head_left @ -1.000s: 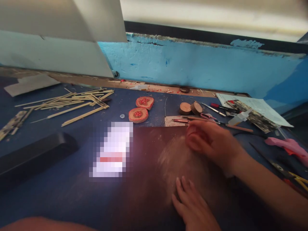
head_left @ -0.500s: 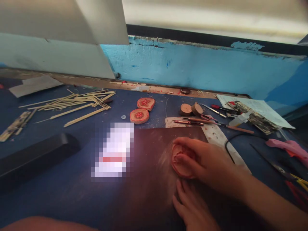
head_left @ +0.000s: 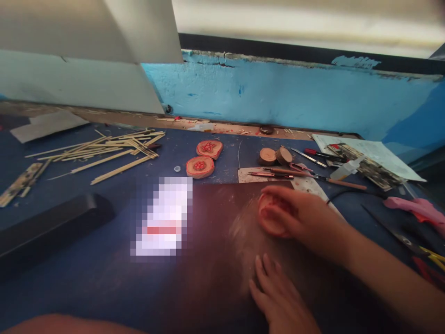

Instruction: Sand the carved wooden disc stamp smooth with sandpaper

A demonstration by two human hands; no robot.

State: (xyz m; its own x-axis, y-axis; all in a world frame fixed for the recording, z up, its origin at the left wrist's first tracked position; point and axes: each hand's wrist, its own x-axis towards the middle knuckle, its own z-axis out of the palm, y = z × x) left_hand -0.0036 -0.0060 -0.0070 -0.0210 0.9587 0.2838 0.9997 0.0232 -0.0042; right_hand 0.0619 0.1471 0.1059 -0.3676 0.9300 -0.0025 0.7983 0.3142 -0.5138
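The wood slice [head_left: 271, 226] with a red rim is in the right hand [head_left: 309, 215], over the far right part of the brown sheet [head_left: 212, 208]. That hand's fingers curl round the slice, thumb across its face. The slice looks nearly round, so no clear long axis shows. The left hand [head_left: 278, 292] lies flat on the sheet's near right part, fingers slightly spread, holding nothing visible, fingertips pointing toward the slice and near it, but apart. Pale scuffs [head_left: 239, 227] mark the sheet just left of the slice.
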